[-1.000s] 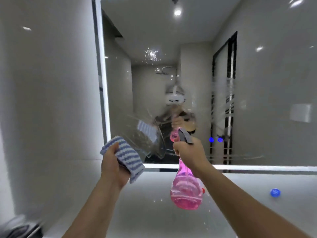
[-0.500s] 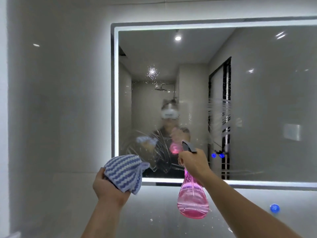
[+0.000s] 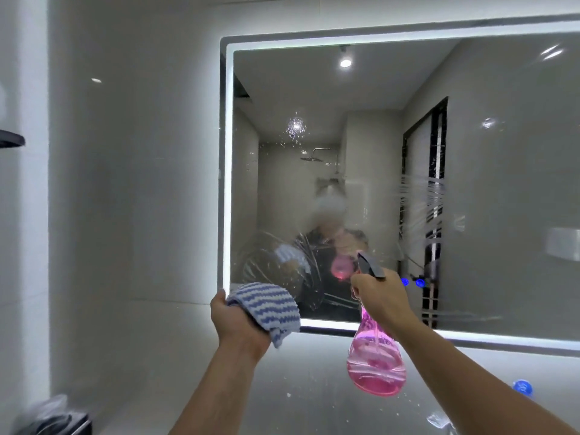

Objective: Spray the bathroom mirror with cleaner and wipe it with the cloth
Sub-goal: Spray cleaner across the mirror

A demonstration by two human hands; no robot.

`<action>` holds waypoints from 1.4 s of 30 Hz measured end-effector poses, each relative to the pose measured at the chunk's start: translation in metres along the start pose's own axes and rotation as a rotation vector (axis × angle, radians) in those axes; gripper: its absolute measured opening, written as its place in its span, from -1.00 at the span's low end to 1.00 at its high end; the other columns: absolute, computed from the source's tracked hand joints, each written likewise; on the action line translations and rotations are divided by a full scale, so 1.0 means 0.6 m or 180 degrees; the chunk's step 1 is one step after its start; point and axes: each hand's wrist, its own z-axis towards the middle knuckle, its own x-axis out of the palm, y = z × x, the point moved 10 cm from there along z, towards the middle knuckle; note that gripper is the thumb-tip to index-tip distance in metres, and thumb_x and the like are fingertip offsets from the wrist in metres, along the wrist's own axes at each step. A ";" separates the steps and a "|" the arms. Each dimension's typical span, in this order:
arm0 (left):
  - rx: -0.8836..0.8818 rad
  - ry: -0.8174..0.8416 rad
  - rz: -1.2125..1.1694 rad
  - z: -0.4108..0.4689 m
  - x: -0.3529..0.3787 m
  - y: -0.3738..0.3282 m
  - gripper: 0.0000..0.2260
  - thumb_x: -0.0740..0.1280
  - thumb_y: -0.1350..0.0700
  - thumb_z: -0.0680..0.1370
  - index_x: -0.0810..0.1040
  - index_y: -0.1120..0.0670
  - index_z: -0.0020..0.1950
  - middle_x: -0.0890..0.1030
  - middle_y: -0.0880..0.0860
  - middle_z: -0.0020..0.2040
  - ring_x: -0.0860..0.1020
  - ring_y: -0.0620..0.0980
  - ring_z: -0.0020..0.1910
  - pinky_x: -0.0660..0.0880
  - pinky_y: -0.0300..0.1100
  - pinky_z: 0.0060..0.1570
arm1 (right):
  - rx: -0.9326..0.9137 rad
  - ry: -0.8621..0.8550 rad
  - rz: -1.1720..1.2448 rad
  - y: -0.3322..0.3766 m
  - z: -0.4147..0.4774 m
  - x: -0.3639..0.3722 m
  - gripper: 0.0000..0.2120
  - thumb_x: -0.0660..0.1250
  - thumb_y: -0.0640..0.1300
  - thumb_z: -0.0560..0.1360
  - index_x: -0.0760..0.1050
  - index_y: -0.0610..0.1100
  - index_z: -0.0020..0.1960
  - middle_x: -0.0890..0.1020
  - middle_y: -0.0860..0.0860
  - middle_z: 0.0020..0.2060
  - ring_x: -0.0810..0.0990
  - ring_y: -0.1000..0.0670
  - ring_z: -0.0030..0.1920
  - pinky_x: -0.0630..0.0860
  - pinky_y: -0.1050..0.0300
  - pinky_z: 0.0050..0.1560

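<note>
The lit-edged bathroom mirror (image 3: 489,152) fills the wall ahead, with wet streaks and droplets on its lower left and a fogged spray patch near its middle. My left hand (image 3: 237,321) grips a bunched blue-and-white striped cloth (image 3: 266,306) at the mirror's lower left corner, just off the glass. My right hand (image 3: 381,298) holds a pink spray bottle (image 3: 376,365) by its neck, with the grey nozzle pointing at the mirror.
A pale tiled wall (image 3: 131,183) runs left of the mirror, with a dark shelf edge (image 3: 11,141) at the far left. A dark object (image 3: 59,419) sits at the bottom left. A blue cap (image 3: 522,387) lies at the lower right.
The view has tilted upward, so the mirror's top edge and more glass show. Both hands stay raised, with the cloth shifted toward the mirror's lower left corner. A fresh fogged patch appears mid-mirror.
</note>
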 end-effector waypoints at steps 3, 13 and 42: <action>-0.0058 0.0046 0.0078 0.009 0.012 0.011 -0.40 -0.04 -0.15 0.58 0.24 0.28 0.43 0.32 0.34 0.40 0.34 0.36 0.32 0.23 0.27 0.34 | 0.0019 -0.0039 0.0075 0.004 0.007 -0.015 -0.72 0.19 -0.34 0.27 0.17 -0.12 -0.52 0.25 0.01 -0.57 0.17 0.02 -0.47 0.13 0.16 -0.44; 0.0400 -0.0112 0.0458 0.005 0.039 0.028 -0.74 0.10 0.01 0.57 0.52 0.10 0.04 0.55 0.09 -0.07 0.55 0.11 -0.10 0.51 0.00 -0.10 | 0.0085 -0.0285 0.0184 -0.046 0.013 -0.106 -0.85 0.19 -0.27 0.31 0.36 -0.25 -0.43 0.29 -0.02 -0.54 0.24 0.00 -0.44 0.19 0.10 -0.40; -0.0439 0.0354 0.0162 -0.014 0.113 0.210 -0.47 -0.04 -0.08 0.59 0.30 0.24 0.42 0.40 0.28 0.36 0.38 0.29 0.31 0.30 0.11 0.28 | 0.0566 -0.0932 -0.0048 -0.132 -0.028 -0.319 -0.83 0.21 -0.31 0.30 0.32 -0.15 -0.44 0.34 -0.01 -0.54 0.27 0.02 -0.48 0.24 0.32 -0.63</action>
